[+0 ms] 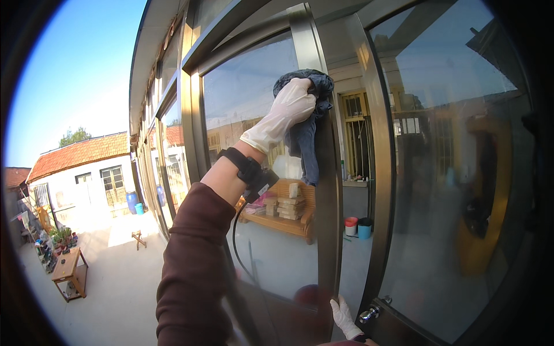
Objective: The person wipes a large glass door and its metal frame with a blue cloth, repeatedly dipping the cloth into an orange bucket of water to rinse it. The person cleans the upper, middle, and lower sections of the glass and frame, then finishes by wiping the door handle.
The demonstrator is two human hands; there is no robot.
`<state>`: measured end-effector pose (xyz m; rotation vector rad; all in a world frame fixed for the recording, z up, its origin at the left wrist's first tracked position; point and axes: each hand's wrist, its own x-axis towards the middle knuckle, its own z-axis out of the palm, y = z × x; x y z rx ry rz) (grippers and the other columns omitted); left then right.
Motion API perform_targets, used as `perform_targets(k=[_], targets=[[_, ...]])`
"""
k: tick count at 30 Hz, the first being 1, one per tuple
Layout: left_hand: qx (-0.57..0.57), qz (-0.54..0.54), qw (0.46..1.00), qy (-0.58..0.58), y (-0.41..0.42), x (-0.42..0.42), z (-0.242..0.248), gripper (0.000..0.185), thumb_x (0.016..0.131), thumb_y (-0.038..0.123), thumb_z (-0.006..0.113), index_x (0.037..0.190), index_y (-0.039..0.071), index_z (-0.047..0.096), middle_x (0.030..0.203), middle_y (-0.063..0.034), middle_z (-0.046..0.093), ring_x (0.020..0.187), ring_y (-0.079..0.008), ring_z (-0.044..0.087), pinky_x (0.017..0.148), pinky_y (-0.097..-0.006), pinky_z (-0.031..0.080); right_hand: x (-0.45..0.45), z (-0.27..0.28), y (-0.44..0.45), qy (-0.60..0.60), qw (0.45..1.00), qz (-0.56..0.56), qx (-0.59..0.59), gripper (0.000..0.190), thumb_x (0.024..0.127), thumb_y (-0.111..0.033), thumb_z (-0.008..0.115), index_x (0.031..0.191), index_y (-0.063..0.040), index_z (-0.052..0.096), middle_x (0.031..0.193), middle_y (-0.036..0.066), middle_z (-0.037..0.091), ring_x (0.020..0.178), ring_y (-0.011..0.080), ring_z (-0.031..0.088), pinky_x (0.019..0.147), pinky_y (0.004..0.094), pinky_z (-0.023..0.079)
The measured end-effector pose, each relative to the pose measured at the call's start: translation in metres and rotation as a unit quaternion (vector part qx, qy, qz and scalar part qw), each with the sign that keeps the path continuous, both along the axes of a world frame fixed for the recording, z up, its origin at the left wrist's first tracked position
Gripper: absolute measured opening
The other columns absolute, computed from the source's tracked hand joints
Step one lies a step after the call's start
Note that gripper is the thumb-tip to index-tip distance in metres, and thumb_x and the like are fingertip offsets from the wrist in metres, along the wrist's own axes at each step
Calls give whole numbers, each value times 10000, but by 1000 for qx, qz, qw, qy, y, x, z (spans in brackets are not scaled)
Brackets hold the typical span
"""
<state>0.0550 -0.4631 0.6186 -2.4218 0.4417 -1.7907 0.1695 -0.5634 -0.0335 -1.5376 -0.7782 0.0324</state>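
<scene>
My left hand (292, 104), in a white glove, grips a bunched dark blue cloth (305, 142). It presses the cloth against the upper part of a metal-framed glass door (255, 95), where the pane meets the upright frame (327, 207). A loose end of the cloth hangs down over the glass. Low at the bottom of the view, my right hand (344, 318), also gloved, holds the edge of the same upright; some of its fingers are hidden behind it. A black strap with a small device and cable (255, 175) is on my left wrist.
A second glass door panel (441, 173) with a shiny handle (370, 313) stands at the right. Through the gap are a red bucket (351, 225) and a blue bucket (365, 228). A wooden bench (277, 227) with stacked boxes shows in the glass. Outside left stands a wooden table (69, 270).
</scene>
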Motion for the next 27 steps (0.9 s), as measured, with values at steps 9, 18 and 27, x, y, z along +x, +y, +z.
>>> perform_targets(k=[9, 18, 27], targets=[[-95, -119, 970, 189, -7, -1, -141, 271, 853, 142, 621, 1067, -6, 695, 1046, -271, 673, 1071, -432, 620, 918, -457, 496, -45, 112, -44, -61, 974, -73, 205, 796, 874, -23, 703, 1570, -39, 317, 1531, 212, 418, 1338, 361, 516, 1115, 467, 438], [-243, -185, 820, 485, -47, -3, -321, 337, 897, 185, 679, 1203, 43, 672, 1132, -206, 704, 1072, -351, 670, 915, -395, 524, -130, 208, -58, -205, 946, -58, 244, 1219, 753, 1, 846, 1641, -142, 24, 1507, 96, 350, 1399, 237, 373, 1177, 432, 354], [-168, -177, 784, 571, -11, -29, -354, 541, 971, 443, 629, 1296, 12, 617, 1154, -220, 699, 1075, -345, 677, 930, -394, 515, -68, 147, -72, 33, 947, -65, 313, 612, 809, 74, 713, 1392, 7, 542, 1312, 112, 622, 1207, 235, 600, 1077, 366, 459]])
